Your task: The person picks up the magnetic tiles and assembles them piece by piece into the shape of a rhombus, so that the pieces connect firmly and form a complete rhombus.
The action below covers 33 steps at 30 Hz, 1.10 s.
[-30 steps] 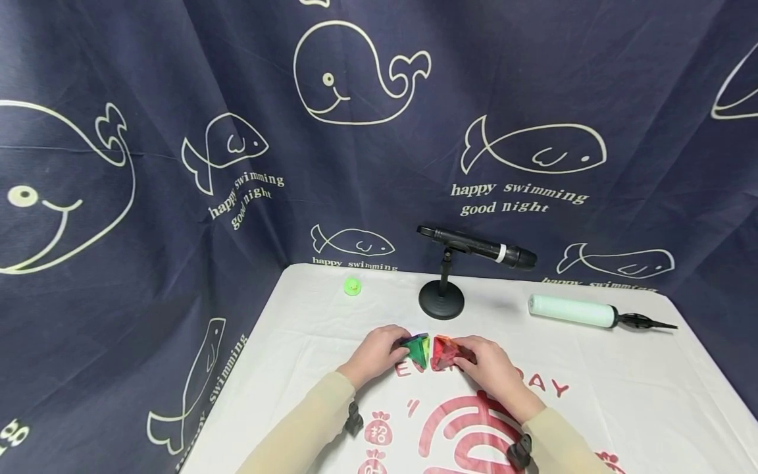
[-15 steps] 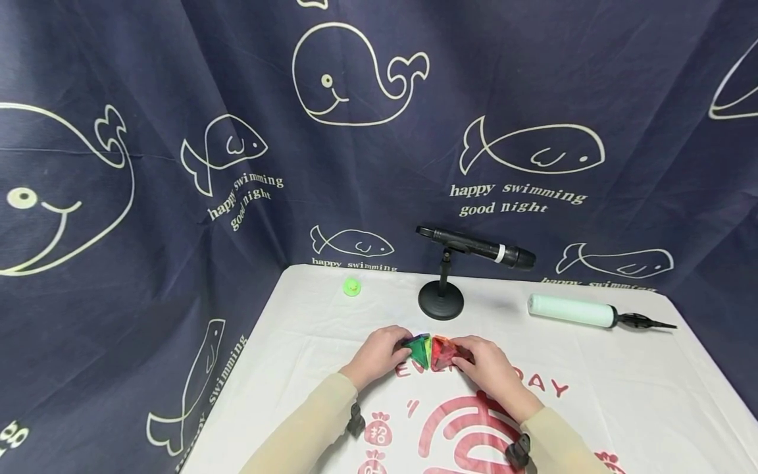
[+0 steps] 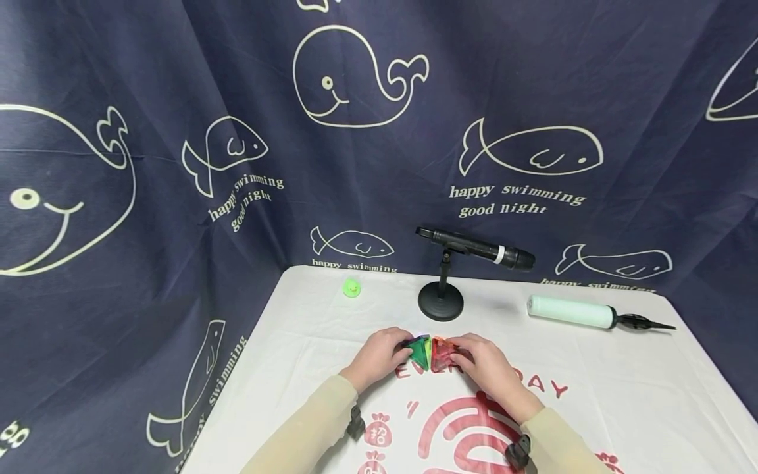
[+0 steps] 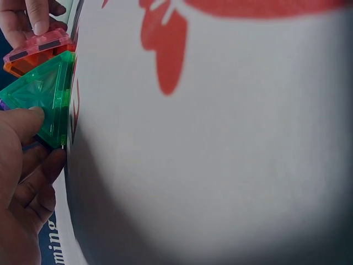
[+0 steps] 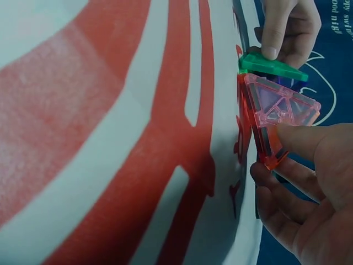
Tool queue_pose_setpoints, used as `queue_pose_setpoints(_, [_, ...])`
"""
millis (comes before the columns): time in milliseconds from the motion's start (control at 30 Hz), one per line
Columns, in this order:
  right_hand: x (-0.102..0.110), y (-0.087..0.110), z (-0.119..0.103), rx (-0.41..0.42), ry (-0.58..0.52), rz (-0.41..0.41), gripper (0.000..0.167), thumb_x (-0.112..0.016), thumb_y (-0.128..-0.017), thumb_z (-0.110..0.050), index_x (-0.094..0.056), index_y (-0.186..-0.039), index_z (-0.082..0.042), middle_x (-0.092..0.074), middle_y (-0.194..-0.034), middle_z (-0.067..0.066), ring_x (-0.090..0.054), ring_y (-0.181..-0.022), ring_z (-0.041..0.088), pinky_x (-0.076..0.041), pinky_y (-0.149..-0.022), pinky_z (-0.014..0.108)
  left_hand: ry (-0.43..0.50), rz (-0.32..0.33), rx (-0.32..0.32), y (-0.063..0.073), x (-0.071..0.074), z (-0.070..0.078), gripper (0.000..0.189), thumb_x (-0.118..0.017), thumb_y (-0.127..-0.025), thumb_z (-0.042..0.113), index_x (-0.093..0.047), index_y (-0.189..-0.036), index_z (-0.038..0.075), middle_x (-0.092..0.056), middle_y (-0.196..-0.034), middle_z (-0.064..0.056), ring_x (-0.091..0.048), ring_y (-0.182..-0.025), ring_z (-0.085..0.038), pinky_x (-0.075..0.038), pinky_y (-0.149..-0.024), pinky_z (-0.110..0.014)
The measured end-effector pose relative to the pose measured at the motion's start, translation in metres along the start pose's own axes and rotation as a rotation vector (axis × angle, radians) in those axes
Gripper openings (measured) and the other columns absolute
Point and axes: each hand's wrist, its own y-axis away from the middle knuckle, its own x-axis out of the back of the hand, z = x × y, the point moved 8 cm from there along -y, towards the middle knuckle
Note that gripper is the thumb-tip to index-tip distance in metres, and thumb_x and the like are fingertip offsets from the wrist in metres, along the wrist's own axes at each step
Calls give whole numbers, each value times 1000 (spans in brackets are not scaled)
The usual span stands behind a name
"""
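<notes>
My left hand [image 3: 379,355] grips a small pyramid of translucent magnetic tiles [image 3: 420,353], green in front with a yellow-green side. In the left wrist view, the thumb lies on the green triangular tile [image 4: 44,88], and a bit of purple shows behind it. Opposite, my right hand [image 3: 488,368] pinches a second pyramid [image 3: 441,356] of red, pink and orange tiles. The right wrist view shows its thumb on the pink triangular face [image 5: 284,107], with fingers curled underneath. Both pyramids meet side by side over the table's red lettering.
Behind the hands stands a black microphone [image 3: 480,247] on a round-based stand [image 3: 441,301]. A pale green hand pump [image 3: 571,312] lies at the back right, and a small green duck toy [image 3: 352,288] at the back left. A dark blue curtain [image 3: 379,178] borders the white table [image 3: 314,316].
The narrow gap between the two pyramids has closed; the left hand moved slightly right with the green one. The right hand has hardly moved.
</notes>
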Motion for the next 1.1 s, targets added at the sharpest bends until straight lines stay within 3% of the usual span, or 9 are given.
queue_pose_setpoints(733, [8,-8,-19,92,43,27,26,-82,-92,-15,-77,-117,-12,-67,-104,-2,-65,-92,15,-56,-85,42,-22,30,-32,-4,-1,4,22,-72,-101,27,-74,-119,16,-73,-112,4,-68,-103,-7,-53,-94,-29])
queue_pose_setpoints(1100, [7,-6,-18,88,58,45,33,-83,-91,-17,-75,-122,-10,-67,-111,2,-62,-90,15,-55,-83,42,-31,-9,-4,-1,-5,1,24,-73,-99,25,-74,-121,15,-73,-115,3,-67,-108,-10,-51,-98,-31])
